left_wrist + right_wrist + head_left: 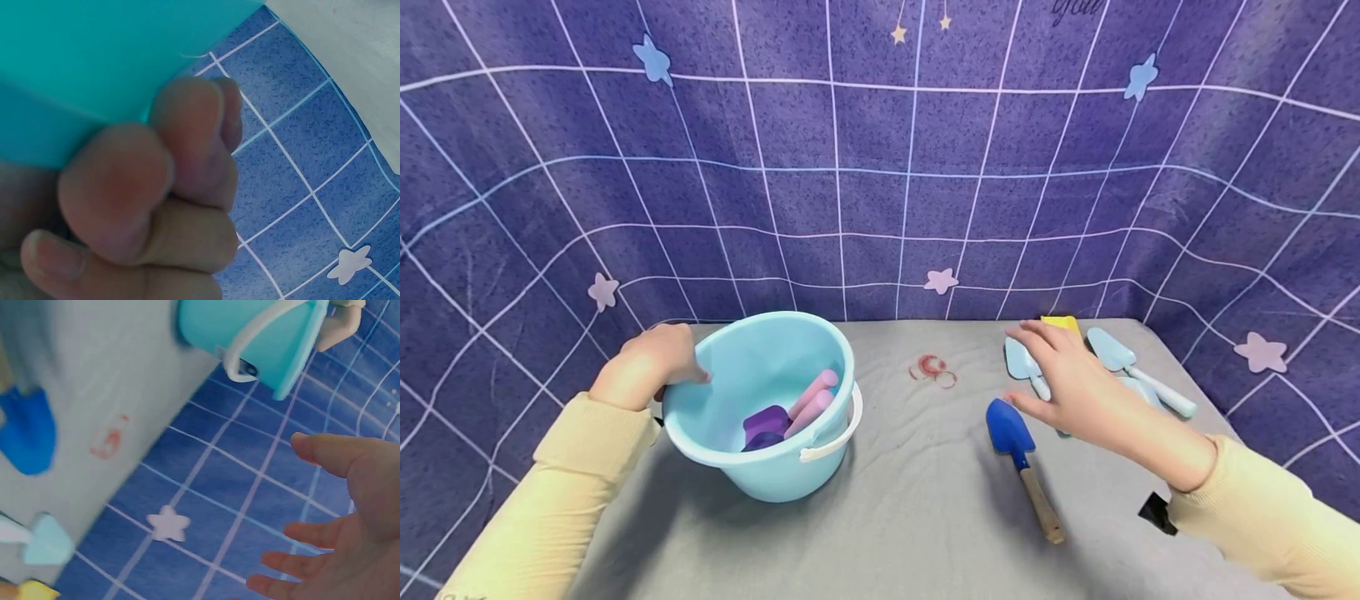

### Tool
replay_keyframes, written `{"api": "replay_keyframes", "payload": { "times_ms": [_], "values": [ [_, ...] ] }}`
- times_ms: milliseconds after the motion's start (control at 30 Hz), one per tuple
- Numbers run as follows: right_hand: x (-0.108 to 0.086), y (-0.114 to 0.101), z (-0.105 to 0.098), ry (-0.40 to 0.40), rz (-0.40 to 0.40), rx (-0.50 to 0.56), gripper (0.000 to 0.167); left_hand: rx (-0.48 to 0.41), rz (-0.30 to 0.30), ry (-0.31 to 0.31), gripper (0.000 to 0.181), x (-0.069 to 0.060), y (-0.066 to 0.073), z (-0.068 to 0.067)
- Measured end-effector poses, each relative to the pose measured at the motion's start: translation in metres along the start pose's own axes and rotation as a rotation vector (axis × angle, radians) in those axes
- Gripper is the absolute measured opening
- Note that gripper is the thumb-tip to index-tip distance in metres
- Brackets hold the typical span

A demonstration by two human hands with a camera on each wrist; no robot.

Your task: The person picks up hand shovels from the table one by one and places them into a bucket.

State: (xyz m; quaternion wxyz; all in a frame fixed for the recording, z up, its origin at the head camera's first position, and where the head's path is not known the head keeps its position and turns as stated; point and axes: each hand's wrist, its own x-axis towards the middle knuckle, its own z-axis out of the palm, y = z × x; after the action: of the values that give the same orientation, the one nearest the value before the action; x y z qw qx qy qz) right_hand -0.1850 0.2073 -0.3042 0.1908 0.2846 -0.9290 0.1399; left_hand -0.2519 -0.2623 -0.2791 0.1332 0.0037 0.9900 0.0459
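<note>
The rim of a light blue bucket (pixel 752 367), seen at the left of the desk (pixel 917 475), is gripped by the curled fingers of the left hand (pixel 651 362); inside it, a purple scoop (pixel 765 422) and two pink handles (pixel 815 400) are held. The right hand (pixel 1071 387) is raised over the desk, its fingers spread; near it, a blue trowel (pixel 1009 427) with a wooden handle is seen, and pale blue trowels (pixel 1111 348) are laid beyond.
</note>
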Motion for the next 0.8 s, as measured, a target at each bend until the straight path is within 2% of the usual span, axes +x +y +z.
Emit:
{"api": "replay_keyframes", "payload": {
  "times_ms": [267, 500, 800],
  "values": [
    [-0.04, 0.015, 0.032, -0.063, 0.112, 0.035, 0.07, 0.005, 0.003, -0.011, 0.039, 0.002, -0.001, -0.001],
    [-0.07, 0.026, 0.067, -0.11, 0.218, 0.083, 0.068, 0.001, 0.002, 0.006, 0.039, 0.002, -0.002, -0.001],
    [-0.092, 0.031, 0.095, -0.225, 0.356, 0.125, 0.064, 0.001, 0.0, 0.006, 0.038, 0.001, -0.001, 0.001]
  ]
}}
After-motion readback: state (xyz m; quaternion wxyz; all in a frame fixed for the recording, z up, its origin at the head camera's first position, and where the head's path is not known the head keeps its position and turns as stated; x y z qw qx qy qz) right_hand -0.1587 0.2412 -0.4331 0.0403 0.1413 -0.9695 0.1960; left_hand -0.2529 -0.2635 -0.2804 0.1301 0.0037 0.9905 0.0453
